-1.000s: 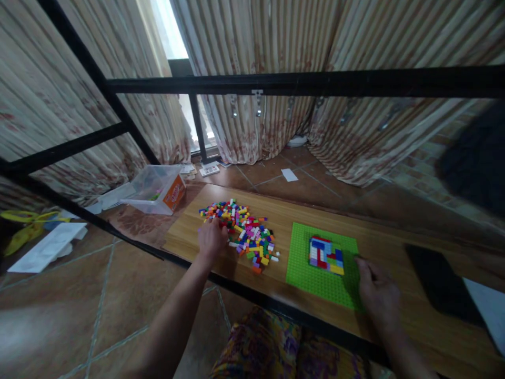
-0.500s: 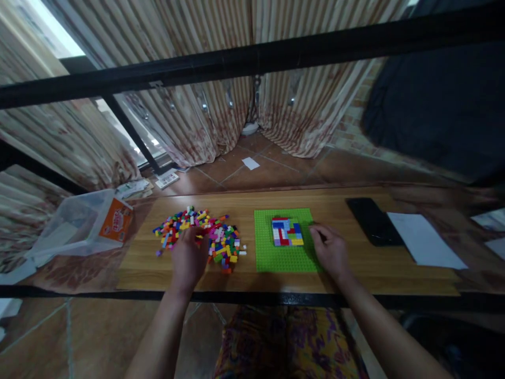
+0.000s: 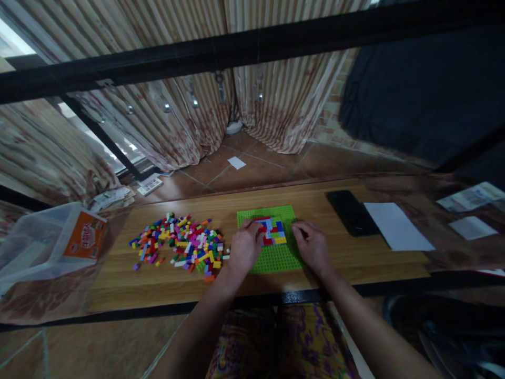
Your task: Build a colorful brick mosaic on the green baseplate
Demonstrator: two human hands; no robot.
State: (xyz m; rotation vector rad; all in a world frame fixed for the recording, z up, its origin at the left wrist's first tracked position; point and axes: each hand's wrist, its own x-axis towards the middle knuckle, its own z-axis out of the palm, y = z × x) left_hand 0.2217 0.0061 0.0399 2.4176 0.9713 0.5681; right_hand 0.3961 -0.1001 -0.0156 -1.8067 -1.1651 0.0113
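Here the brick panel (image 3: 278, 232) is seated on the green baseplate (image 3: 276, 260), edges aligned, its long axis masked by the left hand (image 3: 245, 246); the right hand (image 3: 313, 246) is curled at the baseplate's right edge; each grip's closure and contents can't be told.

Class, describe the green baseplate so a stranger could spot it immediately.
Find the long wooden tabletop. Between the loose brick pile and the flat black item lies the baseplate. Unlike its neighbours, this green studded sheet bears a multicoloured brick panel.
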